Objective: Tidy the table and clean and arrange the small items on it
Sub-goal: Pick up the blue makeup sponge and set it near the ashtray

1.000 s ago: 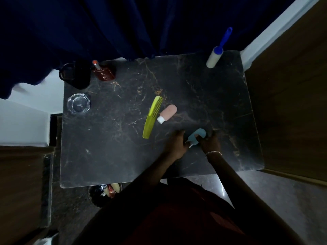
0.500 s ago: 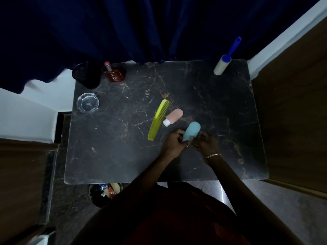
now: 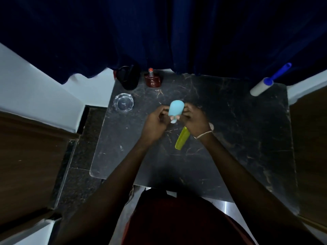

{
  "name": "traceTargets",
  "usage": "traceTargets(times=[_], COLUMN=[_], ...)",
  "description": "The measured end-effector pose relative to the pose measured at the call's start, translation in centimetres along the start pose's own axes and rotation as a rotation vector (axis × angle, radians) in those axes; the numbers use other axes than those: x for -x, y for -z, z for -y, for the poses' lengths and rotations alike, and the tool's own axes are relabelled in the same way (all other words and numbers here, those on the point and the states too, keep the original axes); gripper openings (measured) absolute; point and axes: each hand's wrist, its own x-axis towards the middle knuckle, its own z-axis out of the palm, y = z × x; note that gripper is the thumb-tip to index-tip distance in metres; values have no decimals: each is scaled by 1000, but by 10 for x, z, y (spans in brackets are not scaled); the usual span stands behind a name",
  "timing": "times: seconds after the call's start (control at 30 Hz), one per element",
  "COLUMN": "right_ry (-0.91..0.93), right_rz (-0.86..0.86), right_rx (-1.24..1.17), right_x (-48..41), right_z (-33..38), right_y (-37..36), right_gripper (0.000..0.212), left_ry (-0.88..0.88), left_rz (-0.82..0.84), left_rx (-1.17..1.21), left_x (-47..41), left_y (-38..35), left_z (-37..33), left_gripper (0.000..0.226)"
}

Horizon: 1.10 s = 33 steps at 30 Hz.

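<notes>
Above the middle of the dark marble desk [image 3: 238, 138], both hands hold a small light-blue bottle [image 3: 175, 108]: the left hand [image 3: 155, 123] and right hand [image 3: 195, 119] are curled around its lower end, fingers closed on it. A yellow-green comb [image 3: 181, 139] lies on the desk under the right wrist, partly hidden. Along the far edge stand a black mug [image 3: 127, 79] and a red-brown perfume bottle [image 3: 153, 80]; a clear glass ashtray [image 3: 123, 102] sits near the left edge. A lint roller [image 3: 262, 87] rests at the far right corner. Dark blue curtains [image 3: 159, 32] hang behind, wooden panels [image 3: 30, 156] flank both sides.
</notes>
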Motion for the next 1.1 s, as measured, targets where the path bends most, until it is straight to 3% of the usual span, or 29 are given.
traceTargets(times=[0.2, 0.33, 0.57, 0.73, 1.1], right_ry=[135, 108, 59, 34, 46], right_rz=[22, 40, 18, 17, 7], right_rx=[259, 347, 442, 414, 421], right_x=[-47, -75, -109, -128, -138], right_z=[12, 5, -11, -21, -32], right_y=[-51, -81, -118, -130, -130], right_gripper=[29, 40, 40, 35, 37], left_ry=[-4, 38, 159, 122, 55], left_rz=[-112, -132, -94, -85, -44], left_rx=[-122, -243, -339, -327, -359], left_x=[-33, -55, -88, -103, -115], left_y=[40, 53, 61, 66, 69], left_z=[20, 47, 91, 104, 106], left_gripper=[28, 31, 35, 27, 32])
